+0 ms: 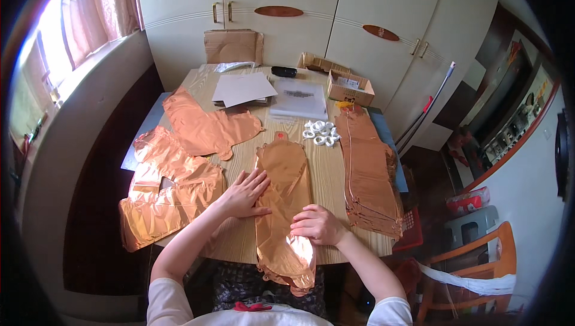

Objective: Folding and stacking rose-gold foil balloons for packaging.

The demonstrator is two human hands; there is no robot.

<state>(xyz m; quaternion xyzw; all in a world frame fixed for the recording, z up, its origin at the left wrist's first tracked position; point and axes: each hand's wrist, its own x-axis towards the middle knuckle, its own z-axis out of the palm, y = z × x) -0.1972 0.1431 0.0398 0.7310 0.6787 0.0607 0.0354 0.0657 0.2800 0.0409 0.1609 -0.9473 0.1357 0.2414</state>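
A folded copper-coloured foil balloon (284, 176) lies lengthwise in front of me, its near end hanging over the table's edge. My left hand (242, 196) rests on its left side, palm down with fingers stretched out. At its right edge, my right hand (318, 225) has its fingers bent and closed over the foil; the thumb is mostly hidden. To the left are a crumpled, shiny foil balloon (173, 191) and a flatter one (209, 123) beyond it. A thick stack of flat foil balloons (370, 173) lies on the right.
Several small white rolls (321, 133) sit beside the stack on the wooden table (328, 182). Farther back are white sheets (244, 88), a clear plastic packet (297, 99), a black case (284, 72) and an open cardboard box (350, 89). A wooden chair (473, 266) stands at the right.
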